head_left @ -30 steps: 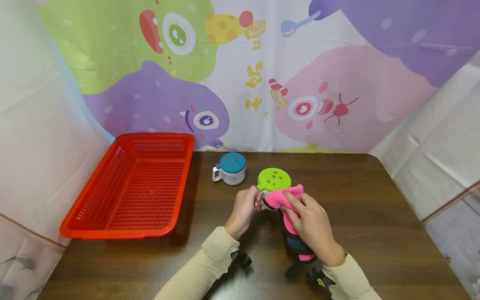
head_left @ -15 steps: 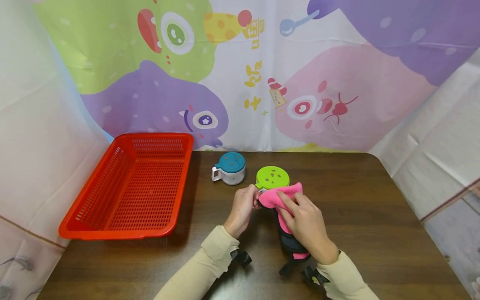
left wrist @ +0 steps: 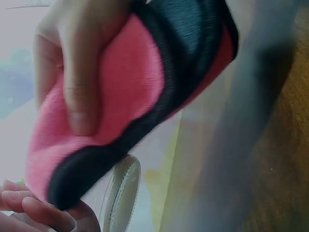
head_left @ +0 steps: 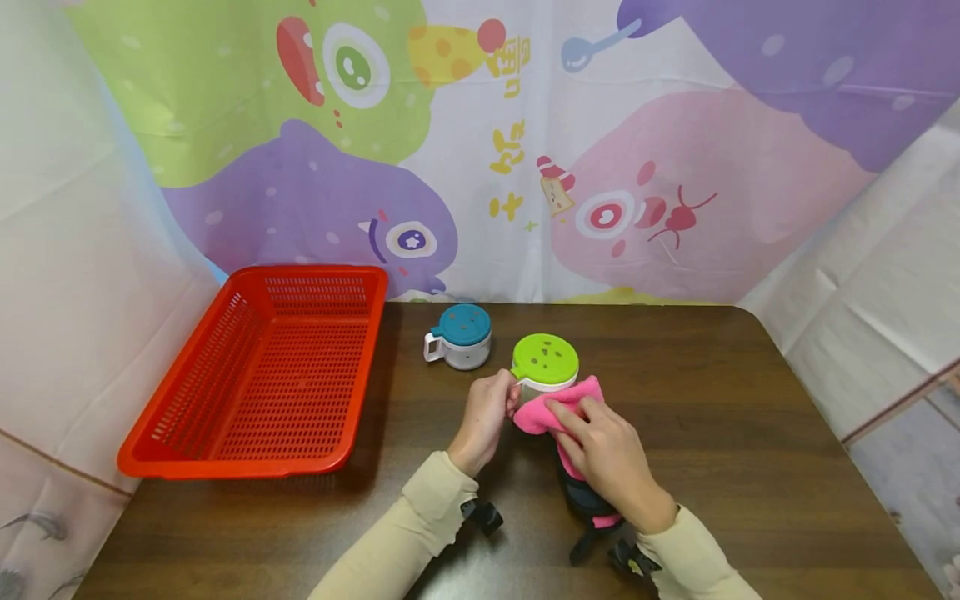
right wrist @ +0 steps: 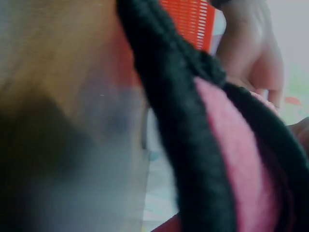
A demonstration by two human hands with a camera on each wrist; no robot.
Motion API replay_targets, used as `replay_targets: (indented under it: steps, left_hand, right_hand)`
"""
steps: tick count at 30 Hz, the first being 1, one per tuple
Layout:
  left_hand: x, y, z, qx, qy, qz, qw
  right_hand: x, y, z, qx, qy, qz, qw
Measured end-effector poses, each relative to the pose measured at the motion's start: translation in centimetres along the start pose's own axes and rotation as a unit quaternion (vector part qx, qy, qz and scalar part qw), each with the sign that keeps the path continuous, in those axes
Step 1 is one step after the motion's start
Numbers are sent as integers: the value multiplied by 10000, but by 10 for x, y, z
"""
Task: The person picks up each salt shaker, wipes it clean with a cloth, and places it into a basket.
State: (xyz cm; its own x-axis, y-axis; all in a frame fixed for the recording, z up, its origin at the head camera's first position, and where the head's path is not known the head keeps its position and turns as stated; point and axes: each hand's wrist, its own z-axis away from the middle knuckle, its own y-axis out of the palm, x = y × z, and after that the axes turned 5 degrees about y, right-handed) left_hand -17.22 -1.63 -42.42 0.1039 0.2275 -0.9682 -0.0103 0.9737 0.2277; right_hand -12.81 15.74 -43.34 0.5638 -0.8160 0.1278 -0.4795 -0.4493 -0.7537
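In the head view my left hand holds a white cup with a bright green lid by its handle, the cup tilted and raised off the table. My right hand pinches a pink cloth with black edging and presses it to the near side of the cup. Dark parts of the cloth hang below that hand, and in the left wrist view the base of the cup shows behind it. Cloth hides most of the cup's wall. The right wrist view has the cloth close up, blurred.
A white cup with a blue lid stands behind my left hand. To the left sits a red slotted plastic basket. All rest on a brown wooden table, with a cartoon-printed curtain along its back edge.
The cloth slips lower on the cup, uncovering its white rim under the green lid. My right hand shifts slightly left and down; my left hand keeps its hold on the handle.
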Motion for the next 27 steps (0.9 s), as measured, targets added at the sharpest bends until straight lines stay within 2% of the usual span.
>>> replay_targets:
  steps: [5, 10, 15, 21, 24, 27]
  left_hand:
    - [-2, -1, -1, 112, -27, 127, 9999]
    - [-2, -5, -2, -11, -136, 297, 9995]
    - [-1, -8, -3, 14, -238, 394, 9989]
    - [-2, -12, -5, -82, -319, 599, 9977]
    - [-1, -12, -4, -66, -365, 640, 9973]
    - [-1, -11, -3, -12, -353, 650, 9973]
  right_hand:
    - [-7, 1, 6, 96, -14, 85, 9999]
    - [-17, 1, 9, 183, 112, 81, 9997]
    - [-27, -5, 9, -92, 504, -358, 9980]
    - [-34, -16, 3, -376, 1125, -1051, 9874]
    - [-34, -22, 3, -403, 1248, -1179, 9843]
    - [-34, -25, 1, -412, 1201, -1158, 9851]
